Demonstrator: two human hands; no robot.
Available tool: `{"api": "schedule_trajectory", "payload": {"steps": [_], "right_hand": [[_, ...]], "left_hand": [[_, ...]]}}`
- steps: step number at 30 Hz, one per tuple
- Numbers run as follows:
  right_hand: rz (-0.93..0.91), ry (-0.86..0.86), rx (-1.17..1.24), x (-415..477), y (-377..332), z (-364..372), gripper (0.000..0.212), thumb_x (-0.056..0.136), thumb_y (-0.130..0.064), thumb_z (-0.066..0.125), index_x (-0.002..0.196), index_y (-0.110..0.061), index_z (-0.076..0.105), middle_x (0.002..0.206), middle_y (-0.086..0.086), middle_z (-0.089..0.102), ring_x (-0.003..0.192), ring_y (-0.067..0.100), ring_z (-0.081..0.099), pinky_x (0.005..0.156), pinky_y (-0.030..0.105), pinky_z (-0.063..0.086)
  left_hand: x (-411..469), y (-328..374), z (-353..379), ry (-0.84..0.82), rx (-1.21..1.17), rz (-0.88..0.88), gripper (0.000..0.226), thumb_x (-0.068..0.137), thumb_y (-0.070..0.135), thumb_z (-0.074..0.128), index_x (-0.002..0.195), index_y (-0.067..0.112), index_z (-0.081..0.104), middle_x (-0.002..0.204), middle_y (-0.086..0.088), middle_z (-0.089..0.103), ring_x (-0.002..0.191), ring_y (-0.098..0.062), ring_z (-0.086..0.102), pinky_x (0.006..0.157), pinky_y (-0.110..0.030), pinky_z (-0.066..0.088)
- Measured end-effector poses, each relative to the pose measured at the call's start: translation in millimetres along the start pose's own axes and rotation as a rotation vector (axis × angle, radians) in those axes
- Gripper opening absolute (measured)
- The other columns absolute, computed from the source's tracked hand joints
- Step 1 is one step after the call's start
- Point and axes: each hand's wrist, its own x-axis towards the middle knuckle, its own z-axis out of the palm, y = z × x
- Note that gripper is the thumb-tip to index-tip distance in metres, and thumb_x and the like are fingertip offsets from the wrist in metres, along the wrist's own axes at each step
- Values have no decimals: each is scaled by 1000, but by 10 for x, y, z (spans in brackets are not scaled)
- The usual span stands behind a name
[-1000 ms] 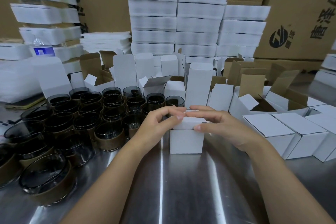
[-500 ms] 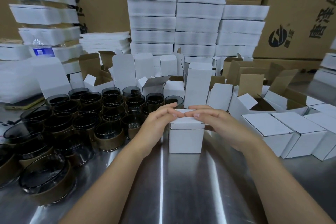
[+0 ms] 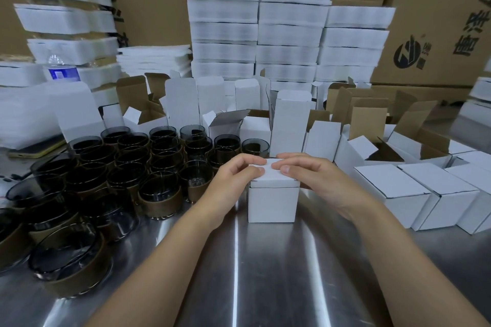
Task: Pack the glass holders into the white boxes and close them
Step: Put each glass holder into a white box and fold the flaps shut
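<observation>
White box [image 3: 272,203]: stands on the desk [image 3: 265,281] straight ahead of me, between the two hands. I take it a holder is inside, though I cannot see in.
Hands: left hand [image 3: 233,180] and right hand [image 3: 313,178] meet over the top, fingertips almost touching. The fingers curl onto the lid [image 3: 273,176] and the thumbs press its near side.
Change: a second ago the lid stood propped up with its tuck flap showing. Now it sits almost flush, with only a thin dark seam at the front. I judge it nearly closed, wanting one last press.
Glass holders [image 3: 159,167]: a crowd of them to the left, near my left wrist, still unpacked.
Closed boxes [image 3: 393,188]: a row to the right, near my right forearm.
Open boxes [image 3: 289,125]: upright close behind, flaps raised.
In the way: nothing above the lid, but I would sweep the left arm carefully past the nearest holders.
</observation>
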Motion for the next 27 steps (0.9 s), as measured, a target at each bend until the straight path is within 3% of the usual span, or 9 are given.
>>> {"api": "schedule_trajectory", "payload": {"steps": [7, 13, 27], "right_hand": [[11, -12, 6, 3, 5, -16, 12, 84, -35, 66, 91, -38, 75, 113, -29, 61, 107, -9, 56, 105, 30, 39], [21, -51, -22, -6, -1, -19, 12, 83, -33, 67, 89, -39, 75, 118, -29, 56, 102, -14, 55, 94, 20, 37], [-7, -68, -11, -20, -11, -12, 14, 82, -28, 69, 91, -37, 76, 125, -21, 55, 108, -12, 54, 94, 18, 36]], "left_hand": [[12, -1, -13, -15, -29, -11, 19, 88, 8, 61, 88, 24, 70, 95, -4, 65, 83, -11, 58, 84, -28, 43], [12, -28, -42, -52, -22, 1, 23, 86, 4, 63, 88, 25, 70, 95, 1, 69, 87, -10, 63, 88, -27, 46], [35, -51, -53, -42, -15, 31, 26, 84, 2, 65, 89, 27, 71, 91, 10, 72, 87, -4, 66, 80, -16, 51]]}}
